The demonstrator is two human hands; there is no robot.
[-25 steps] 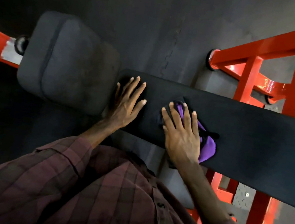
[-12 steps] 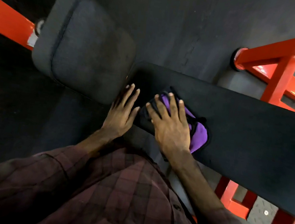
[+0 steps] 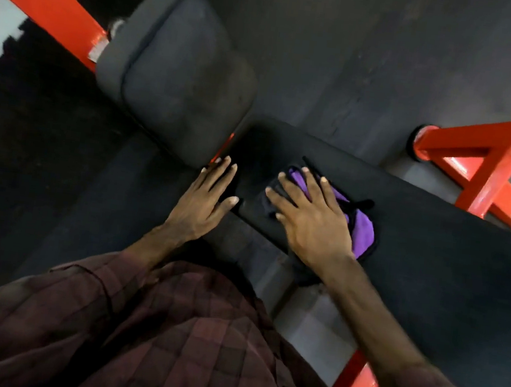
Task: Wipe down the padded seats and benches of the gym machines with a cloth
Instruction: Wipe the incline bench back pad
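From the head view, the purple cloth (image 3: pixel 361 231) lies flat on the long black bench pad (image 3: pixel 449 266) under the right hand (image 3: pixel 314 222), fingers straight and spread; soft, light and prone to bunching, it likely handles best pressed under the whole palm. The left hand (image 3: pixel 204 201), at nine o'clock of it, rests open at the pad's end beside the grey seat (image 3: pixel 178 79). Compared with a second ago, cloth and right hand sit nearer that end.

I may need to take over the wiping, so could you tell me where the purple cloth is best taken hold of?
Take the purple cloth by its bunched end on the right, coming from above on that side. It lies flat on the long bench pad, and the right hand presses straight fingers over its left part, so only that lobe shows free to pinch.
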